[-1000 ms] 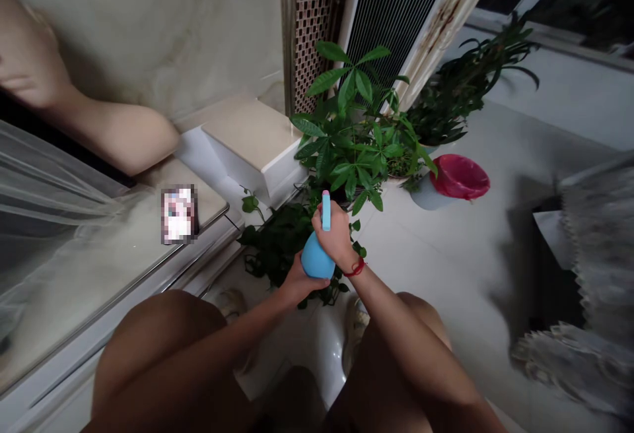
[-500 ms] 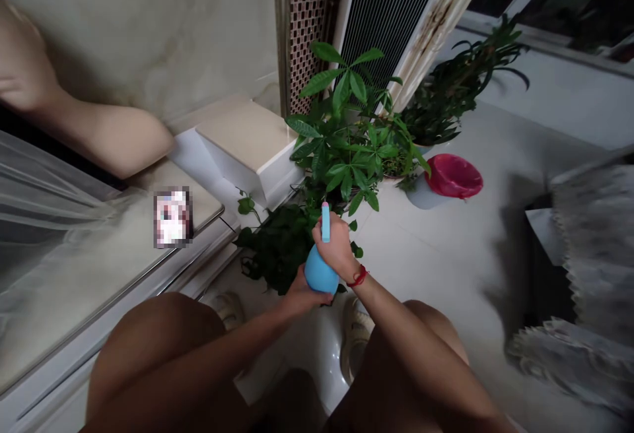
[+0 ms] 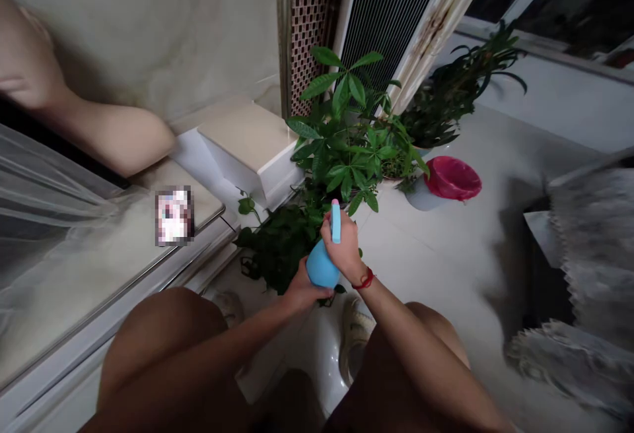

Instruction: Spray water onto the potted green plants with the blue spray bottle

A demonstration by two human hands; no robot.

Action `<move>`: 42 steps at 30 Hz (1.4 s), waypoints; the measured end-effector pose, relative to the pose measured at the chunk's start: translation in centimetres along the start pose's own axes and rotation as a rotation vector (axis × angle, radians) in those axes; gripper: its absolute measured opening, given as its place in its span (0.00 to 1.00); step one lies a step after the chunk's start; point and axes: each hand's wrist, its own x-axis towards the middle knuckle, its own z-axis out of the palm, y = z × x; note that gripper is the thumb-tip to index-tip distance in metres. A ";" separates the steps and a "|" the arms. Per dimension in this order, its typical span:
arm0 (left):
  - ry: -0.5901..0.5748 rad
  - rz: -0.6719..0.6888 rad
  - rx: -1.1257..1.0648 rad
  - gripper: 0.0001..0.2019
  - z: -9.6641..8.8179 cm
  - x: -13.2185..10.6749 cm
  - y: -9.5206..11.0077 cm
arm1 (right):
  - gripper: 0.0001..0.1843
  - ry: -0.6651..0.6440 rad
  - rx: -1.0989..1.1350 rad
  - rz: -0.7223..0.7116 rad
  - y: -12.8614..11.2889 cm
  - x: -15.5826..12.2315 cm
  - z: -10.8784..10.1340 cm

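Note:
Both hands hold a light blue spray bottle [image 3: 321,268] with a pink nozzle tip, between my knees. My left hand [image 3: 303,290] cups the round body from the left and below. Around the neck and trigger of the sprayer head is my right hand [image 3: 345,243], with a red string bracelet at the wrist. The nozzle points away from me, towards a potted plant [image 3: 341,149] with large finger-shaped leaves. Low, dark leafy greenery [image 3: 277,245] grows just beyond and left of the bottle.
A bin [image 3: 430,192] with a red liner stands right of the plants, near another long-leaved plant [image 3: 460,99]. On the left, a low cabinet [image 3: 123,258] bears a pixelated object [image 3: 174,216]. Lace cloth [image 3: 599,241] hangs at right. My shoes [image 3: 355,334] rest on the tiled floor.
The spray bottle's head has tilted slightly to the right, and my right hand has shifted right with it. My left hand stays around the bottle's body.

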 end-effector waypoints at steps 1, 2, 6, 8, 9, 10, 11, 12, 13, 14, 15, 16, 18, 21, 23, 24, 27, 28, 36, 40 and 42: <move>0.043 0.024 0.025 0.59 0.1 0.1 0.5 | 0.06 0.013 0.004 -0.016 -0.2 0.3 -0.2; 0.076 0.041 0.053 0.59 0.2 0.2 1.0 | 0.07 0.027 0.006 -0.027 -0.4 0.6 -0.3; 0.116 0.083 0.104 0.59 0.4 0.6 1.9 | 0.07 0.070 0.025 -0.025 -1.1 1.4 -0.5; 0.109 0.081 0.108 0.59 0.4 0.6 1.9 | 0.06 0.081 0.032 -0.012 -1.2 1.5 -0.4; 0.104 0.076 0.112 0.59 0.3 0.6 1.9 | 0.07 0.084 0.028 -0.008 -1.2 1.5 -0.3; 0.100 0.072 0.117 0.59 0.3 0.5 1.9 | 0.07 0.085 0.021 -0.007 -1.1 1.5 -0.3; 0.093 0.073 0.123 0.59 0.2 0.5 1.9 | 0.07 0.086 0.014 -0.010 -1.1 1.5 -0.3; 0.085 0.081 0.129 0.58 0.1 0.4 2.0 | 0.07 0.087 0.010 -0.018 -1.0 1.5 -0.3; 0.077 0.092 0.139 0.58 0.0 0.4 2.1 | 0.06 0.088 0.011 -0.028 -1.0 1.5 -0.5; 0.073 0.105 0.154 0.58 0.0 0.4 2.3 | 0.05 0.090 0.017 -0.041 -1.1 1.5 -0.6; 0.072 0.118 0.175 0.58 -0.1 0.4 2.4 | 0.04 0.092 0.027 -0.057 -1.1 1.5 -0.8; 0.074 0.129 0.200 0.58 -0.1 0.4 2.6 | 0.03 0.094 0.039 -0.073 -1.2 1.6 -1.0; 0.085 0.140 0.250 0.59 -0.1 0.4 3.0 | 0.04 0.091 0.061 -0.105 -1.4 1.6 -1.5; 0.093 0.155 0.310 0.60 0.0 0.3 3.6 | 0.06 0.092 0.073 -0.145 -1.6 1.6 -2.0; 0.096 0.164 0.350 0.59 0.0 0.0 4.0 | 0.05 0.102 0.065 -0.170 -1.7 1.6 -2.2; 0.098 0.167 0.371 0.59 0.0 -0.1 4.2 | 0.05 0.109 0.057 -0.182 -1.7 1.7 -2.2; 0.098 0.175 0.429 0.59 -0.1 -0.6 4.7 | 0.04 0.130 0.039 -0.224 -1.6 1.6 -2.4; 0.099 0.178 0.444 0.58 -0.1 -0.7 4.8 | 0.04 0.134 0.040 -0.239 -1.7 1.6 -2.5; 0.133 0.218 0.468 0.56 0.3 -1.5 5.6 | 0.05 0.145 0.029 -0.336 -2.3 1.1 -3.0; 0.128 0.232 0.481 0.55 0.5 -1.7 6.2 | 0.04 0.177 0.039 -0.340 -2.7 1.1 -3.2; 0.122 0.229 0.480 0.56 0.5 -1.8 6.3 | 0.05 0.172 0.065 -0.337 -2.7 1.1 -3.2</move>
